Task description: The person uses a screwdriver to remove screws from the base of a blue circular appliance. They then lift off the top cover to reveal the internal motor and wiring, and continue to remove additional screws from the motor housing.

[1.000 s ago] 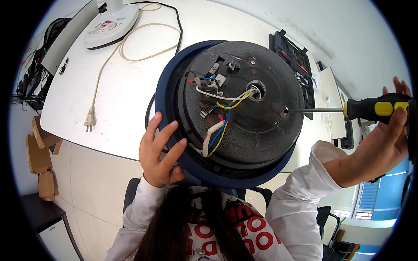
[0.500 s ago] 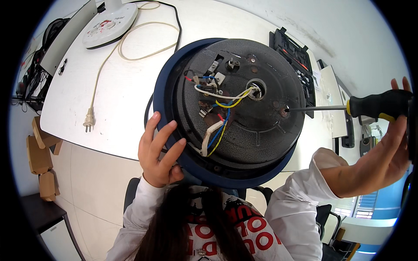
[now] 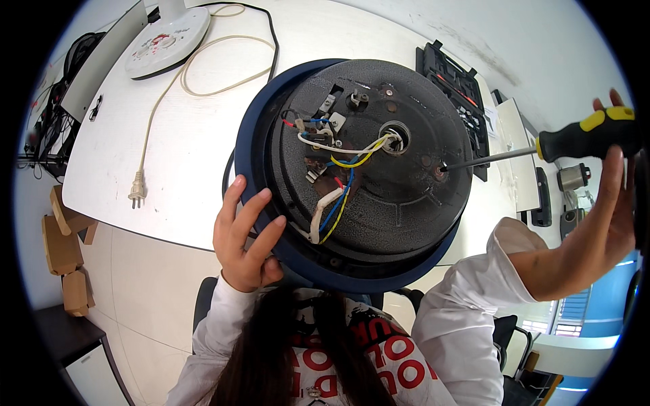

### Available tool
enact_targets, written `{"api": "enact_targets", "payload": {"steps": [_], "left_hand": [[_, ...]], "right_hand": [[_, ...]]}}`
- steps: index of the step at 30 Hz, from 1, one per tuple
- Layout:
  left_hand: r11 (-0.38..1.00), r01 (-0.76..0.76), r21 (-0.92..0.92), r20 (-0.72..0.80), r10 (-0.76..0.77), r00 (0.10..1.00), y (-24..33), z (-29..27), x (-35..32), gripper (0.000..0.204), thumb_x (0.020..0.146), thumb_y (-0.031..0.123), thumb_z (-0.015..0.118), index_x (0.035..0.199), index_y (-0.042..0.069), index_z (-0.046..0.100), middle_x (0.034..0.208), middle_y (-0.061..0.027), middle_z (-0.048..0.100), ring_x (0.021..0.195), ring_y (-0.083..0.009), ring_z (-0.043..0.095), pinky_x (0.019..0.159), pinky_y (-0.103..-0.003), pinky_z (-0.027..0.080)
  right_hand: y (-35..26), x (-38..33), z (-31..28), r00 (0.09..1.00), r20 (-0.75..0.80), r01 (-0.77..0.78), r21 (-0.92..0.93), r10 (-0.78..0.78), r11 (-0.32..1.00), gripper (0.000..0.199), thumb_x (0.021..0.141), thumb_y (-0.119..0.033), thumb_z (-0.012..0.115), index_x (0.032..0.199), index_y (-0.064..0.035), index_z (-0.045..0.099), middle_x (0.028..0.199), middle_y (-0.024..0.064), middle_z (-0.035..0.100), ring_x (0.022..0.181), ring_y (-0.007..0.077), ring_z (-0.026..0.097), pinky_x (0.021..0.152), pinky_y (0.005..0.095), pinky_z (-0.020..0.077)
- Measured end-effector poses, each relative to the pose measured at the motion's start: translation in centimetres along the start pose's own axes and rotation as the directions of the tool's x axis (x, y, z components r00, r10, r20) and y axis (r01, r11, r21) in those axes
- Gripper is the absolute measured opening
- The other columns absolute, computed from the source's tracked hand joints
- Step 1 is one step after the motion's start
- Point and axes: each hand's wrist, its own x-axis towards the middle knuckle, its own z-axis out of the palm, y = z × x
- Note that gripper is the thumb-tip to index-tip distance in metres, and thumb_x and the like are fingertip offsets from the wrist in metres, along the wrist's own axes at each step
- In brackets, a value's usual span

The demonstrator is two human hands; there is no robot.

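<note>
A round appliance with a dark grey metal plate and dark blue outer rim is tilted toward me at the table's front edge. Blue, white and yellow wires run across its plate to a threaded centre hole. My left hand holds the blue rim at the near left, fingers curved over it and thumb below. At the far right, my right hand has hold of a screwdriver by its black and yellow handle. The screwdriver's tip touches a screw spot on the plate's right side. Part of the right hand is cut off by the picture's dark rim.
On the white table lie a beige cord with a plug and a white stand base. A black tool case stands open behind the appliance. Cardboard boxes are stacked at the left.
The screwdriver's handle has risen and turned, so its shaft now slants down toward the plate. My right hand has shifted with it. The left hand and the appliance have moved slightly left.
</note>
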Motion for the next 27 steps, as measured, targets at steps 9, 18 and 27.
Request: {"api": "enact_targets", "payload": {"steps": [9,18,27], "left_hand": [[1.0,0.003,0.001,0.003,-0.003,1.0,0.0,-0.1,0.0,0.033,0.088,0.028,0.038,0.107,0.015,0.062,0.123,-0.0159,0.056,0.118,-0.0462,0.049,0.086,-0.051,0.048],[1.0,-0.006,0.008,-0.006,0.006,1.0,-0.1,0.0,-0.1,0.033,0.087,0.027,0.038,0.107,0.014,0.062,0.122,-0.0164,0.057,0.118,-0.0462,0.049,0.085,-0.05,0.048],[1.0,-0.008,0.002,-0.006,0.008,1.0,-0.1,0.0,0.0,0.033,0.087,0.026,0.038,0.106,0.013,0.062,0.121,-0.0173,0.057,0.117,-0.047,0.05,0.085,-0.05,0.048]], "right_hand": [[1.0,-0.1,-0.1,0.989,-0.023,-0.143,0.122,0.147,0.982,0.066,0.076,-0.026,0.077,0.125,-0.0092,0.037,0.101,0.0161,0.051,0.092,0.0211,0.06,0.079,0.0271,0.0568],[0.3,0.5,0.2,0.978,0.026,-0.196,0.443,0.206,0.875,0.069,0.075,-0.015,0.075,0.132,-0.0065,0.036,0.121,0.0225,0.05,0.087,0.0272,0.066,0.078,0.0311,0.0594],[-1.0,0.1,0.3,0.952,-0.092,-0.26,0.256,0.292,0.931,0.068,0.069,-0.031,0.082,0.125,-0.0099,0.049,0.102,0.0129,0.057,0.085,0.0223,0.066,0.074,0.0294,0.0603]]}}
